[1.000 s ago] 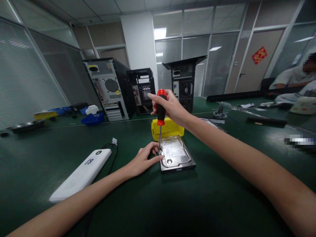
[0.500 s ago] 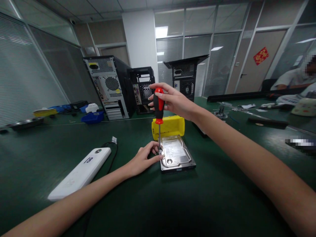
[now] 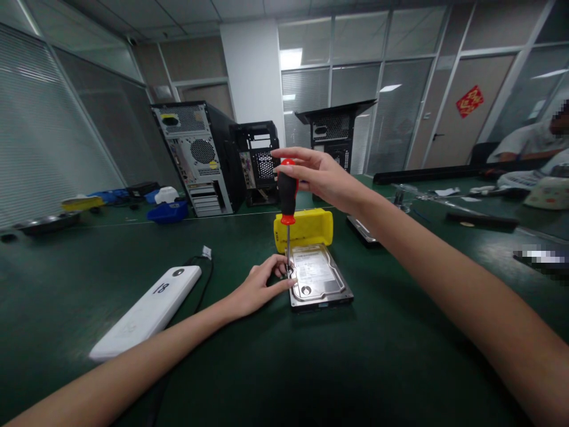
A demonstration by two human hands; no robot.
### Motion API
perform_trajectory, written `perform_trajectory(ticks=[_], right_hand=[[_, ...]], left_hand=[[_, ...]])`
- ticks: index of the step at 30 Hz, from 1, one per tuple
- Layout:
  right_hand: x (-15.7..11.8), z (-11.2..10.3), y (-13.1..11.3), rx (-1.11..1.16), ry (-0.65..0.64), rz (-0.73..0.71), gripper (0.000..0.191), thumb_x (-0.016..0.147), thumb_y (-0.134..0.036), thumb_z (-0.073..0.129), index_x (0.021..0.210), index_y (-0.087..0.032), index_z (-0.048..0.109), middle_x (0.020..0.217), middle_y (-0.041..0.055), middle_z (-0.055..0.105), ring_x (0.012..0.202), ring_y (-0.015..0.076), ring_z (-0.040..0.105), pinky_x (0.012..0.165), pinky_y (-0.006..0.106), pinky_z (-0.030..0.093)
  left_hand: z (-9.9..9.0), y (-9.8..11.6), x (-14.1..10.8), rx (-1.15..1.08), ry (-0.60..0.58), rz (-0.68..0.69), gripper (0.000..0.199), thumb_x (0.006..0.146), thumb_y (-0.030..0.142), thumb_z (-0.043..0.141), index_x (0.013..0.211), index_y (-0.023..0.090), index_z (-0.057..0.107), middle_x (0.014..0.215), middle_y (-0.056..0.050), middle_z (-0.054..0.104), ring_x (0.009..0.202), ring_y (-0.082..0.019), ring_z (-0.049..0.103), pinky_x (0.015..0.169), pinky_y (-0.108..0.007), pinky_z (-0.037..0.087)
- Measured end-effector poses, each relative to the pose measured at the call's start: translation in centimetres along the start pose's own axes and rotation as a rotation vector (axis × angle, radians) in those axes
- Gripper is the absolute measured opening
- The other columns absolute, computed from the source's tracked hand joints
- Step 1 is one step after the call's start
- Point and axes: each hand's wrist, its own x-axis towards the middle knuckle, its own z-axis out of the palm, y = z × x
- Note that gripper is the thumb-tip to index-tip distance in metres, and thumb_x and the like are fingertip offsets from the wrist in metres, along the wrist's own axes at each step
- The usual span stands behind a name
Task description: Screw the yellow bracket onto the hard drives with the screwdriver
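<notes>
A silver hard drive [image 3: 317,279] with a white label lies flat on the green table. My left hand [image 3: 262,280] grips its left edge, thumb on the top cover and fingers curled at the side. An upright red and black screwdriver [image 3: 288,193] stands with its shaft pointing down at the drive's left edge, close to my left fingertips. My right hand [image 3: 322,172] holds the handle near its top, thumb against it and index finger stretched out above. The screwdriver's tip is too small to make out. Directly behind the drive sits a yellow plastic bin [image 3: 306,228].
A white power bank marked 18 [image 3: 149,311] with a black cable lies at left. Behind stand computer cases [image 3: 200,157]. A second drive [image 3: 362,230] is partly hidden by my right forearm. A blue bin [image 3: 168,212] is far left; a person [image 3: 528,145] sits at far right.
My right hand has shifted slightly and the screwdriver handle has turned, showing more black towards me. My left hand and the hard drive stay in place.
</notes>
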Motion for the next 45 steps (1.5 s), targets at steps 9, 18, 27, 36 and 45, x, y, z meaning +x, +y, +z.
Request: perform_trajectory(ticks=[9, 18, 27, 36, 45], right_hand=[[0.1, 1.4, 0.7, -0.001, 0.029, -0.031, 0.024, 0.079, -0.032, 0.059, 0.101, -0.023, 0.054, 0.098, 0.0006, 0.053, 0.08, 0.0098, 0.056, 0.074, 0.025, 0.05], [0.1, 0.6, -0.2, -0.024, -0.016, 0.032, 0.044, 0.078, -0.022, 0.058, 0.12, -0.026, 0.044, 0.101, 0.0015, 0.056, 0.092, 0.0132, 0.055, 0.078, 0.027, 0.048], [0.9, 1.6, -1.2, -0.326, -0.015, -0.029, 0.026, 0.078, -0.035, 0.06, 0.096, -0.017, 0.055, 0.093, 0.0041, 0.054, 0.083, 0.0143, 0.054, 0.072, 0.029, 0.047], [2.2, -1.7, -3.3, -0.411, -0.315, 0.085, 0.03, 0.075, -0.019, 0.062, 0.104, -0.021, 0.063, 0.102, 0.0043, 0.061, 0.091, 0.0184, 0.058, 0.072, 0.029, 0.053], [1.2, -1.9, -0.7, -0.462, -0.199, -0.022, 0.03, 0.075, -0.032, 0.063, 0.098, -0.017, 0.052, 0.097, 0.0044, 0.057, 0.085, 0.0152, 0.059, 0.066, 0.026, 0.054]], left_hand=[[-0.1, 0.0, 0.0, -0.006, -0.001, -0.014, 0.046, 0.082, 0.057, 0.047, 0.113, 0.024, 0.046, 0.1, -0.003, 0.053, 0.095, -0.02, 0.048, 0.087, -0.035, 0.035], [0.0, -0.1, 0.0, -0.001, 0.008, 0.007, 0.046, 0.082, 0.056, 0.048, 0.114, 0.024, 0.046, 0.1, -0.003, 0.053, 0.095, -0.02, 0.048, 0.088, -0.034, 0.035], [0.1, -0.3, 0.1, 0.006, 0.014, 0.006, 0.044, 0.082, 0.055, 0.048, 0.113, 0.024, 0.046, 0.099, -0.002, 0.053, 0.093, -0.019, 0.048, 0.088, -0.034, 0.034], [-0.1, 0.0, 0.0, -0.023, -0.008, -0.003, 0.042, 0.083, 0.054, 0.047, 0.114, 0.025, 0.045, 0.101, -0.002, 0.052, 0.096, -0.019, 0.048, 0.089, -0.034, 0.033], [0.0, 0.1, 0.1, 0.002, -0.01, -0.029, 0.044, 0.083, 0.055, 0.047, 0.114, 0.024, 0.045, 0.1, -0.003, 0.052, 0.095, -0.019, 0.048, 0.086, -0.033, 0.035]])
